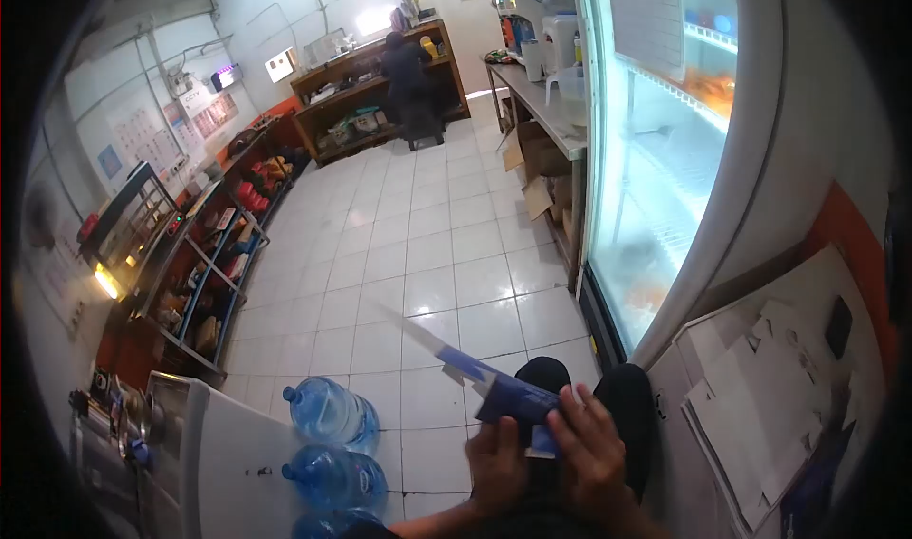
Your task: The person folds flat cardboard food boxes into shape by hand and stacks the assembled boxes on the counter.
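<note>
A dark blue cardboard box (518, 398), partly folded, is held over my lap. From its far left end a long pale flap sticks out, blurred at the tip. My left hand (497, 465) grips the near left side of the box with curled fingers. On the right end, my right hand (591, 436) lies over the top with its fingers bent around the cardboard; its thumb is hidden. Close by on the right is a pile of flat pale cardboard sheets (760, 397).
Several blue water bottles (332, 411) stand on the tiled floor beside a white cabinet (242, 453). A lit glass-door fridge (655, 188) rises at the right, with a metal table (546, 107) beyond it. Shelving (214, 264) lines the left wall. A person (408, 78) in dark clothes sits at the far shelf.
</note>
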### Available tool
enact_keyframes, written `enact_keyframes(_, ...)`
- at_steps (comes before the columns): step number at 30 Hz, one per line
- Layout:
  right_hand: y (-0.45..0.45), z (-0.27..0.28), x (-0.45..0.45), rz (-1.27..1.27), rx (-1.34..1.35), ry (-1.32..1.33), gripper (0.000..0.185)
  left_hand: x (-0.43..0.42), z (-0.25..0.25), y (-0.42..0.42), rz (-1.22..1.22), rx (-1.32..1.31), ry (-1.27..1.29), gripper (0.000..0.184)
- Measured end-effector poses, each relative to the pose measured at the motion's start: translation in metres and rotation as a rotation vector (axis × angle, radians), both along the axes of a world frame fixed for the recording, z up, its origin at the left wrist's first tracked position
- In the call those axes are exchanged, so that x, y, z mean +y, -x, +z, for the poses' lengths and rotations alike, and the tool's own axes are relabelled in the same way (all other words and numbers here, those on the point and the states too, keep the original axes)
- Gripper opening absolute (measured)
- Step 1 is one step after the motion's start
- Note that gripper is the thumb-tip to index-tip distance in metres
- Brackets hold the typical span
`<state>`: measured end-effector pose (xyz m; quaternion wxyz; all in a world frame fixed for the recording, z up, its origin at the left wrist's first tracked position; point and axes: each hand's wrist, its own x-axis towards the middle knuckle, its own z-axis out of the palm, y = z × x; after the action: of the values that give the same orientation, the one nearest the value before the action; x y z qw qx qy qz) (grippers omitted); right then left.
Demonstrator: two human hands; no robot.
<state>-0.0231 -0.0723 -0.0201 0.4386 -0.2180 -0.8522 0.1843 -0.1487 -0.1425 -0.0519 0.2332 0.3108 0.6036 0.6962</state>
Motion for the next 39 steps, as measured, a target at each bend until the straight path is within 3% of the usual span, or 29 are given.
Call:
enact_keyframes(1, 0.004, -0.008, 0.003, -0.003, -0.012, 0.033, 0.034, 0.007, -0.003, -0.008, -0.061, -0.307, -0.113, 0.03)
enact_keyframes(3, 0.012, -0.026, 0.015, -0.007, -0.034, 0.084, 0.037, 0.02, 0.006, -0.007, -0.024, -0.39, -0.08, 0.031)
enact_keyframes(6, 0.016, -0.034, 0.024, 0.044, -0.051, 0.156, 0.042, 0.017, -0.017, 0.024, -0.205, -0.489, -0.036, 0.033)
enact_keyframes(9, 0.024, -0.046, 0.03, 0.07, 0.028, 0.193, 0.048, 0.015, -0.033, 0.037, -0.289, -0.409, 0.068, 0.036)
enact_keyframes(11, 0.031, -0.057, 0.029, 0.042, 0.074, 0.248, 0.049, 0.014, -0.026, 0.048, -0.489, -0.154, 0.165, 0.042)
enact_keyframes(12, 0.034, -0.07, 0.032, 0.001, 0.164, 0.304, 0.036, 0.012, -0.018, 0.055, -0.589, -0.029, 0.211, 0.047)
enact_keyframes(13, 0.03, -0.079, 0.039, -0.064, 0.162, 0.516, 0.032, 0.008, -0.008, 0.067, -0.849, 0.185, 0.289, 0.065)
enact_keyframes(15, 0.019, -0.102, 0.061, -0.187, 0.172, 0.949, 0.026, -0.022, -0.013, 0.082, -1.019, 0.743, 0.395, 0.084)
enact_keyframes(16, 0.011, -0.137, 0.08, -0.172, 0.14, 0.878, 0.028, -0.028, 0.0, 0.081, -1.132, 1.061, 0.621, 0.092)
enact_keyframes(17, 0.001, -0.17, 0.101, -0.158, 0.113, 0.812, 0.033, -0.035, -0.002, 0.084, -1.081, 1.317, 0.667, 0.089)
enact_keyframes(18, -0.008, -0.182, 0.112, -0.05, 0.11, 0.938, 0.034, -0.043, -0.004, 0.087, -1.02, 1.574, 0.708, 0.086)
enact_keyframes(19, -0.012, -0.177, 0.113, -0.096, -0.051, 0.931, 0.036, -0.046, -0.024, 0.099, -1.069, 1.363, 0.649, 0.074)
enact_keyframes(21, -0.006, -0.148, 0.101, -0.012, -0.034, 0.769, 0.033, -0.039, -0.05, 0.127, -1.139, 0.953, 0.538, 0.058)
enact_keyframes(22, -0.007, -0.125, 0.092, 0.08, 0.068, 0.812, 0.028, -0.032, -0.038, 0.119, -0.969, 0.993, 0.439, 0.033)
enact_keyframes(24, -0.013, -0.083, 0.077, 0.279, 0.247, 0.881, 0.022, -0.016, -0.022, 0.117, -0.915, 0.863, 0.475, 0.025)
enact_keyframes(26, -0.019, -0.071, 0.066, 0.383, 0.097, 0.643, 0.029, -0.01, -0.027, 0.117, -0.927, 0.691, 0.437, 0.019)
enact_keyframes(28, -0.021, -0.068, 0.073, 0.569, 0.045, 0.291, 0.044, -0.004, -0.03, 0.125, -1.07, 0.434, 0.549, 0.019)
enact_keyframes(30, -0.013, -0.062, 0.072, 0.654, 0.233, 0.33, 0.027, 0.002, -0.031, 0.127, -1.147, 0.157, 0.611, 0.024)
enact_keyframes(31, -0.009, -0.058, 0.07, 0.694, 0.331, 0.351, 0.019, 0.005, -0.033, 0.128, -1.155, 0.216, 0.597, 0.024)
enact_keyframes(32, -0.012, -0.052, 0.061, 0.603, 0.206, 0.43, 0.023, 0.008, -0.034, 0.128, -1.16, 0.274, 0.585, 0.024)
enact_keyframes(35, 0.006, -0.031, 0.045, 0.328, 0.109, 0.237, 0.025, 0.012, -0.023, 0.119, -1.046, 0.25, 0.529, 0.032)
enact_keyframes(39, 0.013, -0.071, 0.04, 0.037, 0.13, 0.098, 0.035, 0.016, 0.005, 0.104, -0.915, 0.188, 0.531, 0.057)
